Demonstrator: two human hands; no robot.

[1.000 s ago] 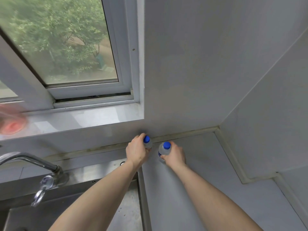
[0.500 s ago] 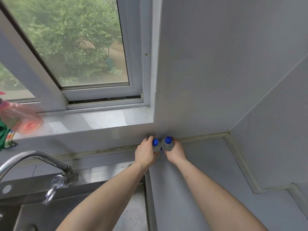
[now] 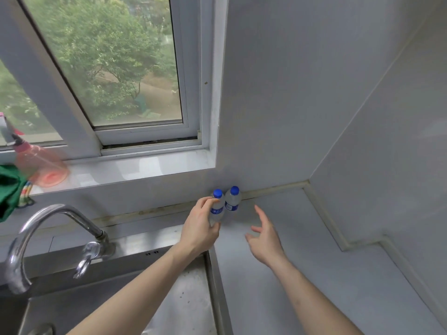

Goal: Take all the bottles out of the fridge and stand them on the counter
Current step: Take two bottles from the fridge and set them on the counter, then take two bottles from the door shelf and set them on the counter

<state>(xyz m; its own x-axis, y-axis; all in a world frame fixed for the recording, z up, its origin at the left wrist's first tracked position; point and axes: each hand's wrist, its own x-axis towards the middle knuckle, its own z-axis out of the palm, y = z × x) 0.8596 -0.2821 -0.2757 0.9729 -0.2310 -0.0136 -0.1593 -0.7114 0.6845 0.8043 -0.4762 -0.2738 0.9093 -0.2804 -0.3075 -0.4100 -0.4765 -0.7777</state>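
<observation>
Two bottles (clear, blue caps) stand side by side on the table (image 3: pixel 302 238) against the back wall, just right of the sink (image 3: pixel 183 298). The left hand (image 3: pixel 199 228) has its grip wrapped round the left bottle (image 3: pixel 217 210). The right hand (image 3: pixel 264 238) hovers near the right bottle (image 3: pixel 232 199), fingers spread, touching nothing.

Two bare forearms and hands

Left hand (image 3: pixel 199 229) and right hand (image 3: pixel 264 240) ungloved; no sleeves reach the forearms in view; fingers slender; nails short.
</observation>
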